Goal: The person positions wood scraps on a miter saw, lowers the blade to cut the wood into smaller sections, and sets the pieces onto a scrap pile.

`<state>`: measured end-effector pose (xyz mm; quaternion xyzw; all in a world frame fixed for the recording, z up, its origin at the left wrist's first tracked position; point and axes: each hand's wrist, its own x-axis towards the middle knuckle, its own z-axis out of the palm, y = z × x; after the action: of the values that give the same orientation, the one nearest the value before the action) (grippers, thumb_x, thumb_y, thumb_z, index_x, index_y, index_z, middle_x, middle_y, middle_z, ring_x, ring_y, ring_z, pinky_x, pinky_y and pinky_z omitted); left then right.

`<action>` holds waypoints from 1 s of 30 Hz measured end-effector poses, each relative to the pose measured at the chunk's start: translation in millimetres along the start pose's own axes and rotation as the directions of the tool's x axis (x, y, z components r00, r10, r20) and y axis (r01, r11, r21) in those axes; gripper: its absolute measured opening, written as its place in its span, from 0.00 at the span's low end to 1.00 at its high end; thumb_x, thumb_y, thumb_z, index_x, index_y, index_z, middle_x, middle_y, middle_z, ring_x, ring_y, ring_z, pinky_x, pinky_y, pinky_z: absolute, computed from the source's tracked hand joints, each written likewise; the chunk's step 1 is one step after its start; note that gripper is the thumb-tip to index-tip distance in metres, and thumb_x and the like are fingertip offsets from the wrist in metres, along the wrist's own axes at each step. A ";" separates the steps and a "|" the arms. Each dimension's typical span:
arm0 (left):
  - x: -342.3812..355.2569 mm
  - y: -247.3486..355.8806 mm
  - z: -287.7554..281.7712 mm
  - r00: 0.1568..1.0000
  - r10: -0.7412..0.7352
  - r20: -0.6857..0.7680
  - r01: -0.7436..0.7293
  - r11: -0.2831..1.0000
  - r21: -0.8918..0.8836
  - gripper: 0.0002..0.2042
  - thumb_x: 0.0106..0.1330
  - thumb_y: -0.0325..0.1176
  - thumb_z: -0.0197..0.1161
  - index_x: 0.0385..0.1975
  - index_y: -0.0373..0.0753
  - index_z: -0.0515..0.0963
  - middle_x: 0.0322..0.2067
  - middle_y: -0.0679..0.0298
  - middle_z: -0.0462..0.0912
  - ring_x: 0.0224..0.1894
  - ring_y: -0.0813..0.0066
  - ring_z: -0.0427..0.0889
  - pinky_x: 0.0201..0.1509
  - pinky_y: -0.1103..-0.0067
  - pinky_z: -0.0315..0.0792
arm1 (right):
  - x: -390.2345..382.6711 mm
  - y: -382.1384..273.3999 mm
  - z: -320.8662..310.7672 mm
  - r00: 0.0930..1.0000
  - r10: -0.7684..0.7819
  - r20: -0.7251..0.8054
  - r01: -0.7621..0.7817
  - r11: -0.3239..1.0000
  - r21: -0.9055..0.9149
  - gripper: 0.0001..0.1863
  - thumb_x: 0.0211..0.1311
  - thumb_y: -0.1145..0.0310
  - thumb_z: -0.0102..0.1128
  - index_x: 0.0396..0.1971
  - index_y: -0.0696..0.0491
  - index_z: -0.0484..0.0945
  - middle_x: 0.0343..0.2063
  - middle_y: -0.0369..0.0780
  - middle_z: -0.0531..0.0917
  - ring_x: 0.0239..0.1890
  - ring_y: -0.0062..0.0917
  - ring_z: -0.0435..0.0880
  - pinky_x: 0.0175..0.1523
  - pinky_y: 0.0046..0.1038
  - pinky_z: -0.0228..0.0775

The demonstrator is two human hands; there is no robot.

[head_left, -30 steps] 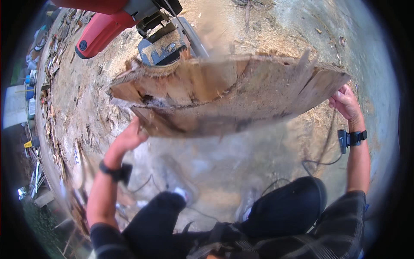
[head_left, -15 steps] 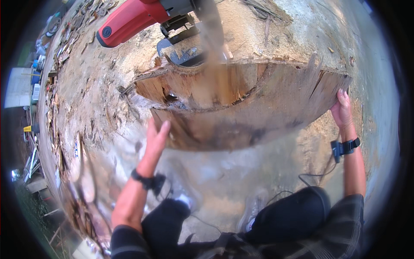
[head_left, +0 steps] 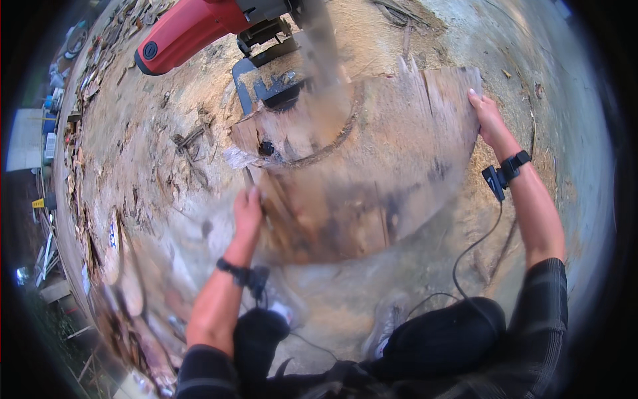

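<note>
A broad, weathered wooden board (head_left: 392, 153) with a curved cut line and a splintered far edge spans the space between my hands. At its near left edge, my left hand (head_left: 248, 211) is closed on it, fingers partly hidden and slightly blurred. My right hand (head_left: 488, 118) grips the board's far right end, with the thumb on the upper face. Against the board's far left part stands a red power saw (head_left: 196, 33) with a dark metal base plate (head_left: 247, 85) dusted with sawdust. A blurred grey upright part of the saw hides some of the board.
Sawdust (head_left: 372, 40) covers the dirt ground beyond the board. Wood scraps (head_left: 123, 266) and bark lie along the left side. A thin cable (head_left: 458, 266) hangs from the device on my right wrist. My shoes and knees are below the board.
The board's right end has swung left, and its face now shows flatter, with the near edge lower. My right hand moved left and away; my left hand shifted slightly right.
</note>
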<state>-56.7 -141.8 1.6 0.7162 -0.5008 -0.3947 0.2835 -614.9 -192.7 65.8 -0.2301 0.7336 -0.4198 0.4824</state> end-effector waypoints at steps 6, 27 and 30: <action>9.6 8.2 -2.9 0.994 -0.081 0.071 0.077 0.996 0.051 0.21 0.64 0.47 0.55 0.32 0.29 0.70 0.28 0.50 0.76 0.32 0.62 0.74 0.38 0.71 0.68 | 56.6 20.1 11.1 0.984 -0.127 0.124 0.121 0.991 0.057 0.21 0.67 0.58 0.50 0.53 0.57 0.68 0.47 0.40 0.77 0.47 0.25 0.76 0.51 0.31 0.68; 6.1 8.7 2.5 0.962 -0.241 0.124 0.266 0.926 -0.266 0.15 0.56 0.26 0.64 0.41 0.31 0.70 0.35 0.59 0.79 0.33 0.74 0.79 0.38 0.79 0.75 | -44.8 101.4 62.9 0.996 0.092 0.008 -0.089 0.931 0.353 0.16 0.66 0.65 0.49 0.48 0.60 0.69 0.41 0.42 0.79 0.41 0.28 0.79 0.48 0.32 0.72; 1.8 15.5 1.1 0.965 -0.225 0.137 0.253 0.937 -0.243 0.15 0.54 0.24 0.65 0.40 0.31 0.70 0.35 0.59 0.79 0.33 0.74 0.79 0.38 0.79 0.75 | -43.6 107.4 57.6 1.000 0.016 0.004 -0.016 0.932 0.362 0.15 0.66 0.65 0.48 0.46 0.60 0.71 0.40 0.41 0.80 0.41 0.26 0.79 0.47 0.30 0.72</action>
<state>-64.9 -148.8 13.0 0.7065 -0.3690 -0.5259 0.2970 -537.1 -124.9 -12.2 -0.1315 0.6452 -0.5439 0.5202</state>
